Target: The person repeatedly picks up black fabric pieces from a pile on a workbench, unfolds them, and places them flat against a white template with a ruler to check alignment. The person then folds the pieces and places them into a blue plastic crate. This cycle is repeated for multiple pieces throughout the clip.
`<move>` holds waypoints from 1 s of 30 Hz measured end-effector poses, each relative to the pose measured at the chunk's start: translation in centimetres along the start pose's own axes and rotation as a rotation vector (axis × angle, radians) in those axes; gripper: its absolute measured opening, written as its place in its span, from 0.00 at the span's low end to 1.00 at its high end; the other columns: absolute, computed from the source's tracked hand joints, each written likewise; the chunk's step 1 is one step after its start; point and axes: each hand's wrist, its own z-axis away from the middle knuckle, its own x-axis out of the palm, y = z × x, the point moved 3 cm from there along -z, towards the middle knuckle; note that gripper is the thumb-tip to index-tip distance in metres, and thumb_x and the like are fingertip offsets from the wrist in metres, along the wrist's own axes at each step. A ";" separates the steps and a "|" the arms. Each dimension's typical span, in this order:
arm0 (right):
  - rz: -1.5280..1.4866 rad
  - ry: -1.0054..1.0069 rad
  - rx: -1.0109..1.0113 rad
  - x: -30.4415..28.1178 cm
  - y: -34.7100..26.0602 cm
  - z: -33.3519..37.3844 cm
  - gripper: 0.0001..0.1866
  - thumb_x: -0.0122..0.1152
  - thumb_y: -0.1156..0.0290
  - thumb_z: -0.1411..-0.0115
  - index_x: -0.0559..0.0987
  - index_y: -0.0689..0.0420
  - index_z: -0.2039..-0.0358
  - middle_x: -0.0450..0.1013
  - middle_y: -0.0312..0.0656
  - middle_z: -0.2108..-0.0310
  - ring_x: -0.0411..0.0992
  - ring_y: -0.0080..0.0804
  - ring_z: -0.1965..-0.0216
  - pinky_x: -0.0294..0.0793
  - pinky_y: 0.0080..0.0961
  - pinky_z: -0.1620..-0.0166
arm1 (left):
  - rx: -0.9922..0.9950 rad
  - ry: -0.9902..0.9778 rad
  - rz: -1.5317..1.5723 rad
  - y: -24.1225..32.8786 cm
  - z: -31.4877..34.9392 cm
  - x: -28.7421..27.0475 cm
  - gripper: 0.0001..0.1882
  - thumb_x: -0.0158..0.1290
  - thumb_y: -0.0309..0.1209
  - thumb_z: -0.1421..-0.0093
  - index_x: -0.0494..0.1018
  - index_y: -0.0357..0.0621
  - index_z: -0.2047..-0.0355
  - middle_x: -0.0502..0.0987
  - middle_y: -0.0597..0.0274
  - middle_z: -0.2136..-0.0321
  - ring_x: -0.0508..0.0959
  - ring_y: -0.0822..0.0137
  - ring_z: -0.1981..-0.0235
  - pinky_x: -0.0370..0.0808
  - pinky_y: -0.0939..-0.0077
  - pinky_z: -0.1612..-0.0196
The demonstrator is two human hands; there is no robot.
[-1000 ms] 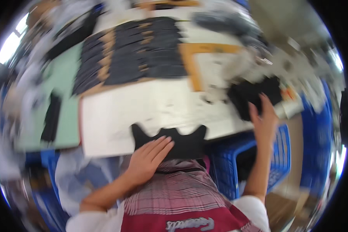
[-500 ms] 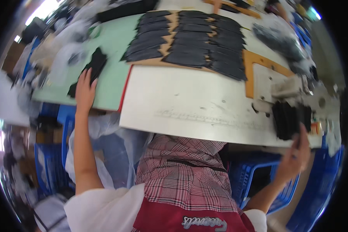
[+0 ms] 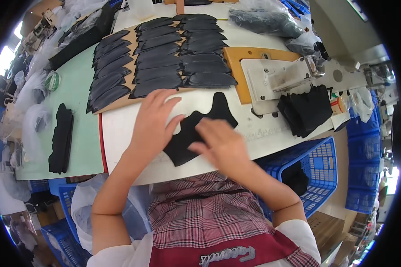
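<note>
A black cut fabric piece (image 3: pixel 187 140) with a wavy outline lies flat on the white table in front of me. Its far-right part rises to a narrow tab. My left hand (image 3: pixel 153 120) is open at the piece's left edge, thumb and fingers apart. Over the middle of the piece, my right hand (image 3: pixel 223 144) has its fingers spread and slightly bent, a little blurred. To the right, a pile of black fabric pieces (image 3: pixel 305 111) rests beside the sewing machine (image 3: pixel 294 75). A narrow stack of black fabric pieces (image 3: pixel 61 138) lies on the green surface (image 3: pixel 82 147) at left.
Overlapping dark curved pieces (image 3: pixel 158 58) fill a brown board (image 3: pixel 120 103) behind my hands. A yellow frame (image 3: pixel 236 73) borders the machine plate. Plastic-wrapped goods (image 3: pixel 265 20) sit at the back. Below the table's right edge stands a blue crate (image 3: pixel 318 178).
Both hands have come in to the middle, the left from the stack on the green surface, the right from the pile at right. A black fabric piece now lies between them.
</note>
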 end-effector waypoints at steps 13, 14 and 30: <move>0.236 0.209 0.022 0.0 13.6 -4.4 0.11 0.57 0.79 0.50 0.77 0.62 0.63 0.70 0.44 0.66 0.71 0.42 0.61 0.75 0.34 0.59 | 0.017 -0.053 0.044 2.7 -6.2 5.1 0.14 0.61 0.28 0.46 0.75 0.39 0.59 0.76 0.54 0.57 0.74 0.52 0.53 0.70 0.61 0.48; 0.230 0.185 0.034 0.0 13.7 -4.4 0.11 0.59 0.79 0.50 0.77 0.62 0.64 0.70 0.44 0.66 0.71 0.43 0.61 0.75 0.34 0.59 | 0.037 -0.007 0.056 2.7 -7.6 6.0 0.13 0.61 0.27 0.47 0.75 0.38 0.61 0.76 0.55 0.59 0.74 0.52 0.55 0.70 0.61 0.51; -0.060 0.350 0.189 -0.1 15.0 -3.3 0.07 0.63 0.80 0.48 0.78 0.61 0.67 0.72 0.42 0.64 0.72 0.42 0.61 0.74 0.34 0.59 | 0.113 0.145 -0.071 0.0 -14.8 12.9 0.07 0.61 0.25 0.50 0.75 0.39 0.72 0.75 0.57 0.70 0.74 0.55 0.65 0.73 0.65 0.58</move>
